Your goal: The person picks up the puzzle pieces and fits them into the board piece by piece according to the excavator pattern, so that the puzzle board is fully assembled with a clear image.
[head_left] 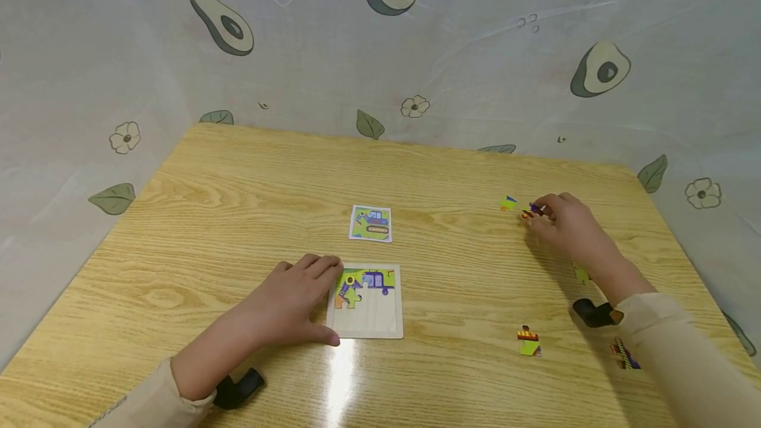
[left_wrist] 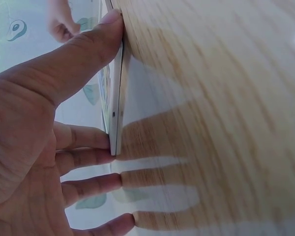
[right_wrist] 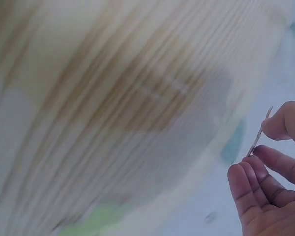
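From the head: the left hand (head_left: 294,299), fingers spread, braces the left side of a part-filled tray (head_left: 376,319) while the right hand (head_left: 567,230) pinches a piece (head_left: 531,212) well to its right. Left wrist: thumb and fingertips touch the tray, light pressure probably being enough against sliding. Right wrist: the piece, gripped edge-on, should turn easily if held loosely.

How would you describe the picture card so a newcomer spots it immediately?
On the wooden table, find the puzzle board that the left hand touches. The picture card lies just beyond it, across a gap. Unlike the partly filled puzzle board, it shows a whole digger inside a white border.
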A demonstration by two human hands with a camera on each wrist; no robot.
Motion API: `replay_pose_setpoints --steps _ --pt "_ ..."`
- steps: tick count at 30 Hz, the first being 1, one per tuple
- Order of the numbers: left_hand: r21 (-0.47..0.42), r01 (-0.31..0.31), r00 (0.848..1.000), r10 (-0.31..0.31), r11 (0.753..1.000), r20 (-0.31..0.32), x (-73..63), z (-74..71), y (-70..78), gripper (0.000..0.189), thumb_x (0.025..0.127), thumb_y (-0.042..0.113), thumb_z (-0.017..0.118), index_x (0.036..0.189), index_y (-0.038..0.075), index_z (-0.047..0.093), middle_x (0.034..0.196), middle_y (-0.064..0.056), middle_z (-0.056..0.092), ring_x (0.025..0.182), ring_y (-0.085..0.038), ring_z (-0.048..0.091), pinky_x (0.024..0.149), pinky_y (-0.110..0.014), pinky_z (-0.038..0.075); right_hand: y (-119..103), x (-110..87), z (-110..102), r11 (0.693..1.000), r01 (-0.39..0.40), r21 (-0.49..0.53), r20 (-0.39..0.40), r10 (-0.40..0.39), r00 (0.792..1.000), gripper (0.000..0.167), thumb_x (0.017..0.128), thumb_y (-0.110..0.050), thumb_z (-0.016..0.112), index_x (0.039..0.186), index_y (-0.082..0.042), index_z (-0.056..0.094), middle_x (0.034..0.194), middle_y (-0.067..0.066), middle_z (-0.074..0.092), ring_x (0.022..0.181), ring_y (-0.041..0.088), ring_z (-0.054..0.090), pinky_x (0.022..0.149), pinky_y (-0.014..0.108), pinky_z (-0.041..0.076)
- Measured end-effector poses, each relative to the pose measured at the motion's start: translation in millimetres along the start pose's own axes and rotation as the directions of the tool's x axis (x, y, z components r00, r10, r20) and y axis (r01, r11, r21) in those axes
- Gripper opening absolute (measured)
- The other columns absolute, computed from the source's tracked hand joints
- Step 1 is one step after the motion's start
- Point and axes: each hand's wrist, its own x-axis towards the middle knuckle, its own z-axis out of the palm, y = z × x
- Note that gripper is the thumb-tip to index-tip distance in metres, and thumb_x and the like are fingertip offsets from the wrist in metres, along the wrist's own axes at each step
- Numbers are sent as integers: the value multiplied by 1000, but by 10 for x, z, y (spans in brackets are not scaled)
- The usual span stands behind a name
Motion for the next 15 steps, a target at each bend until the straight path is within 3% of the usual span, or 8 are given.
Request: replay_pose_setpoints --steps 8,15 --pt "-2 2 1000 -2 1000 3 5 0 -5 107 77 68 82 156 5 45 159 -9 50 143 -32 49 100 -59 50 -685 -75 162 982 188 11 -13 -187 982 40 102 -13 63 138 5 58 120 22 59 106 36 59 88 52 53" --pt "-11 2 1000 -2 1000 16 -3 -23 4 107 78 65 83 156 4 45 159 -10 49 144 -34 48 102 -61 49 -1118 -211 398 925 380 -12 -32 -380 924 31 99 -8 67 128 -1 66 114 12 63 99 24 61 82 43 55"
